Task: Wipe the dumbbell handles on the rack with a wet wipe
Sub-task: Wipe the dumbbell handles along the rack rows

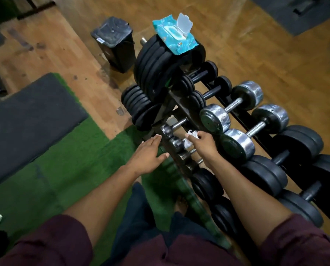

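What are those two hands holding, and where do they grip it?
The right hand holds a crumpled white wet wipe bunched in its fingers. The left hand holds nothing; fingers straight.

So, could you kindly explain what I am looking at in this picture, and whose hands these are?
This is one view from a camera worn on a person's head, looking down at their own arms. There is no machine here. The right hand pinches a white wet wipe at a small chrome dumbbell on the rack. The left hand is open, fingers straight, by the rack's end. The teal wipe pack, lid open, lies on black weight plates. A black bin stands on the wooden floor.
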`<state>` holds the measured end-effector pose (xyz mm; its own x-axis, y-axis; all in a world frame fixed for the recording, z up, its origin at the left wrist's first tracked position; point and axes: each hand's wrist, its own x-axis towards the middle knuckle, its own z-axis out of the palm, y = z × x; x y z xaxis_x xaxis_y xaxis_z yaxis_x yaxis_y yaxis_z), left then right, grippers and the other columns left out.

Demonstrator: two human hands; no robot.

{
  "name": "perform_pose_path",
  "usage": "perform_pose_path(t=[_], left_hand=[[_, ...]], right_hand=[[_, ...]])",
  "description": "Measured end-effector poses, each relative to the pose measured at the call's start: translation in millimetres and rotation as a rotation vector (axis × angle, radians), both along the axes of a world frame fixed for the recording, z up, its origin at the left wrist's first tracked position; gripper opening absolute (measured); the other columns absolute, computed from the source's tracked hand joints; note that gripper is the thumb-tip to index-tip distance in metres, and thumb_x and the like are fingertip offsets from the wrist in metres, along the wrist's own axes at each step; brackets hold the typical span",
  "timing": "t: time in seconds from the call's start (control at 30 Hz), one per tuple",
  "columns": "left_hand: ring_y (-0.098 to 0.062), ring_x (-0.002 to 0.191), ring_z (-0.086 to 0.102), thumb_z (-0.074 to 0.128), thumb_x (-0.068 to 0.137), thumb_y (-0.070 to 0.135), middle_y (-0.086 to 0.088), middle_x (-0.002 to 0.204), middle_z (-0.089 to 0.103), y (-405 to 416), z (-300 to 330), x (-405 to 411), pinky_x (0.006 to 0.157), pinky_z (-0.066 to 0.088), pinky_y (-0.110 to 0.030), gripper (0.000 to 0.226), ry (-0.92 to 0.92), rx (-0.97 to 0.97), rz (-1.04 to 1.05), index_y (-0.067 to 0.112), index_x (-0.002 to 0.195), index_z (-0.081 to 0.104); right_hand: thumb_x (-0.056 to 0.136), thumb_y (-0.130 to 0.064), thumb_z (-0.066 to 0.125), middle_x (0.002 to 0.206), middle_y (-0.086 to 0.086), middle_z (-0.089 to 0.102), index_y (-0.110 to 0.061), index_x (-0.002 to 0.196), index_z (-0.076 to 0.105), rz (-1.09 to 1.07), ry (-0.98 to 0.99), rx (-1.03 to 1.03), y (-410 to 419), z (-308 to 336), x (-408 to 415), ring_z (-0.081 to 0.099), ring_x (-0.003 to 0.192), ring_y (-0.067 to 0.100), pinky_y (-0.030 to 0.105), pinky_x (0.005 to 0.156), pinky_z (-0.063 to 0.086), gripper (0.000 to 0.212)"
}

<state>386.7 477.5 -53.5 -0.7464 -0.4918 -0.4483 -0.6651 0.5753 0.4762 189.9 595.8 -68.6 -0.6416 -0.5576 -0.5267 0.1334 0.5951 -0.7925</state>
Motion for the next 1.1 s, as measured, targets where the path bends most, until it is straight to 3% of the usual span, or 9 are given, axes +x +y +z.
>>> perform_pose_path(t=[0.07, 0.13, 0.23, 0.33, 0.53, 0.63, 0.73, 0.87, 1.1], left_hand=[[-0.021, 0.156, 0.016, 0.051, 0.1, 0.057, -0.005, 0.17, 0.015, -26, -10, -10, 0.127, 0.013, -0.042, 0.084, -0.008, 0.011, -0.041, 0.015, 0.163, 0.014], [-0.022, 0.155, 0.017, 0.052, 0.1, 0.056, -0.006, 0.17, 0.017, -52, -20, -22, 0.126, 0.013, -0.043, 0.084, -0.013, 0.035, -0.078, 0.014, 0.162, 0.016], [-0.022, 0.155, 0.019, 0.053, 0.1, 0.054, -0.007, 0.169, 0.02, -91, -32, -38, 0.126, 0.013, -0.043, 0.082, -0.016, 0.084, -0.151, 0.013, 0.162, 0.018], [-0.021, 0.155, 0.018, 0.053, 0.101, 0.052, -0.006, 0.169, 0.02, -129, -47, -50, 0.125, 0.012, -0.039, 0.081, -0.029, 0.134, -0.223, 0.012, 0.162, 0.018], [-0.024, 0.155, 0.02, 0.054, 0.099, 0.054, -0.008, 0.169, 0.02, -195, -93, -58, 0.126, 0.017, -0.042, 0.084, -0.154, 0.193, -0.397, 0.01, 0.162, 0.018], [-0.024, 0.154, 0.022, 0.056, 0.1, 0.051, -0.008, 0.168, 0.021, -214, -105, -65, 0.125, 0.019, -0.042, 0.083, -0.183, 0.201, -0.425, 0.009, 0.162, 0.019], [-0.026, 0.154, 0.023, 0.055, 0.1, 0.052, -0.009, 0.168, 0.022, -226, -117, -74, 0.124, 0.02, -0.036, 0.083, -0.198, 0.194, -0.456, 0.01, 0.162, 0.019], [-0.025, 0.154, 0.021, 0.052, 0.1, 0.054, -0.007, 0.169, 0.018, -230, -126, -82, 0.124, 0.02, -0.035, 0.084, -0.226, 0.214, -0.459, 0.012, 0.162, 0.016], [-0.026, 0.153, 0.024, 0.056, 0.099, 0.054, -0.007, 0.168, 0.022, -222, -154, -85, 0.123, 0.023, -0.034, 0.084, -0.226, 0.188, -0.465, 0.013, 0.161, 0.019]], right_hand=[[0.084, -0.044, 0.074, 0.063, -0.001, 0.035, -0.02, 0.07, 0.035, -0.042, -0.006, 0.025, -16, -9, -2, 0.035, 0.058, 0.013, 0.031, 0.057, 0.029, 0.047], [0.086, -0.039, 0.074, 0.064, -0.003, 0.051, -0.018, 0.069, 0.044, -0.083, -0.016, 0.079, -33, -19, -3, 0.047, 0.061, 0.013, 0.028, 0.057, 0.035, 0.04], [0.085, -0.033, 0.074, 0.092, 0.002, 0.071, -0.019, 0.087, 0.064, -0.149, -0.018, 0.166, -57, -37, -1, 0.063, 0.078, 0.015, 0.025, 0.06, 0.042, 0.017], [0.082, -0.024, 0.076, 0.1, 0.002, 0.071, -0.019, 0.101, 0.069, -0.19, -0.006, 0.216, -84, -54, 5, 0.065, 0.087, 0.017, 0.023, 0.068, 0.046, 0.021], [0.082, 0.006, 0.069, 0.089, -0.007, 0.064, -0.011, 0.109, 0.064, -0.383, -0.016, 0.202, -133, -68, 10, 0.054, 0.07, -0.006, 0.002, 0.058, 0.04, 0.032], [0.08, 0.008, 0.069, 0.107, 0.004, 0.066, -0.011, 0.123, 0.061, -0.493, -0.061, 0.193, -142, -85, 16, 0.065, 0.081, 0.007, 0.015, 0.071, 0.053, 0.048], [0.078, 0.005, 0.072, 0.107, 0.001, 0.065, -0.019, 0.121, 0.057, -0.548, -0.07, 0.19, -145, -98, 20, 0.069, 0.097, 0.02, 0.035, 0.083, 0.058, 0.051], [0.079, 0.007, 0.066, 0.11, 0.004, 0.067, -0.021, 0.122, 0.054, -0.595, -0.053, 0.2, -141, -105, 20, 0.07, 0.088, 0.016, 0.038, 0.075, 0.059, 0.053], [0.078, -0.003, 0.067, 0.087, 0.006, 0.071, -0.028, 0.11, 0.057, -0.626, 0.005, 0.175, -134, -141, 17, 0.071, 0.081, 0.025, 0.047, 0.077, 0.058, 0.042]])
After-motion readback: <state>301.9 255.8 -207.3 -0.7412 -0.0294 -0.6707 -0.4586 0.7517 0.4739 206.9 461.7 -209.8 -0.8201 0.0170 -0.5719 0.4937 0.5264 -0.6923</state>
